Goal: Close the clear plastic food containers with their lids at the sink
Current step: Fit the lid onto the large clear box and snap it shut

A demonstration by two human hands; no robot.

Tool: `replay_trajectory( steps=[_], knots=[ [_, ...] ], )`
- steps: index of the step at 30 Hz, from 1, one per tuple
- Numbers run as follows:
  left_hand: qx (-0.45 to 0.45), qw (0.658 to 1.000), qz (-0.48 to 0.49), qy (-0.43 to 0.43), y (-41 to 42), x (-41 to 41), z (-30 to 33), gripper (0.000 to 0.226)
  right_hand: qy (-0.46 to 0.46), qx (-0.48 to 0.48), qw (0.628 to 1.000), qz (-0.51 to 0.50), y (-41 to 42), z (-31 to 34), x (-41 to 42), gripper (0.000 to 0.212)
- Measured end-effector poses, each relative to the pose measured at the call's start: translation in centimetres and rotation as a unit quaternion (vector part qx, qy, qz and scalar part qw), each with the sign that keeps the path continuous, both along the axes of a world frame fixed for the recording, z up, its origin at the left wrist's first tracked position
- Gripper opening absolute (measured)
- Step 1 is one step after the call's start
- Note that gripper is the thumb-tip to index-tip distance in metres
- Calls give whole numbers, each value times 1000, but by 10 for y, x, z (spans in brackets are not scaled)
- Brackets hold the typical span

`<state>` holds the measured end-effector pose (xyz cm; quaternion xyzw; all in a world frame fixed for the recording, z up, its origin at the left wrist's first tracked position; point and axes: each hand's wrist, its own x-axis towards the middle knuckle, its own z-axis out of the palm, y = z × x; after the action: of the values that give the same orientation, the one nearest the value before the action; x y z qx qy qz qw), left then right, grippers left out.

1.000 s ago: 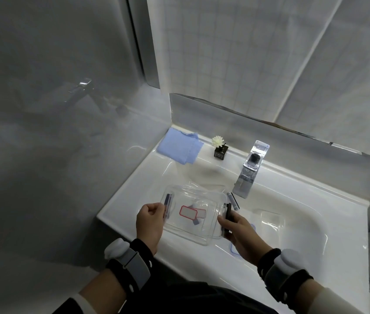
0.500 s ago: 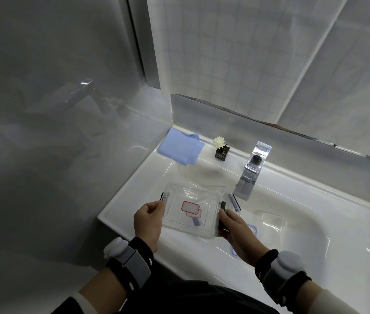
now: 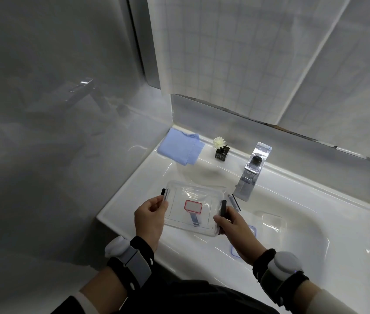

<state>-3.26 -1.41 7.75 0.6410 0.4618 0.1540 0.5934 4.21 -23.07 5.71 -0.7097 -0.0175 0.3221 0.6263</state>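
Between the left hand (image 3: 151, 217) and right hand (image 3: 233, 225), each gripping a black side latch, the clear container (image 3: 193, 210) with its blank red-bordered label (image 3: 193, 206) sits nearer the sink (image 3: 292, 241) front edge than a second ago.

Bathroom: washbasin (image 3: 134, 191), faucet (image 3: 250, 172), mirror (image 3: 247, 53).

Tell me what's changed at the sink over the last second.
The lid came down nearly flat onto the clear container. The left hand and right hand kept hold of its two short ends, the right one on the black clasp. The blue cloth, flower pot, faucet and second container in the basin stayed put.
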Motion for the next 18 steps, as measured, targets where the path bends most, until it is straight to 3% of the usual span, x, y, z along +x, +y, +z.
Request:
replay_trajectory(
  steps=[8,14,18],
  knots=[
    [19,999,-28,14,6,-3,-4,15,-42,-55,997,16,5,7,-2,11],
    [-88,996,-5,-3,11,-6,-10,47,-22,-52,998,20,10,13,-3,10],
    [-78,997,-4,-6,15,-10,-13,44,-75,-129,989,-5,17,13,-2,12]
  ],
)
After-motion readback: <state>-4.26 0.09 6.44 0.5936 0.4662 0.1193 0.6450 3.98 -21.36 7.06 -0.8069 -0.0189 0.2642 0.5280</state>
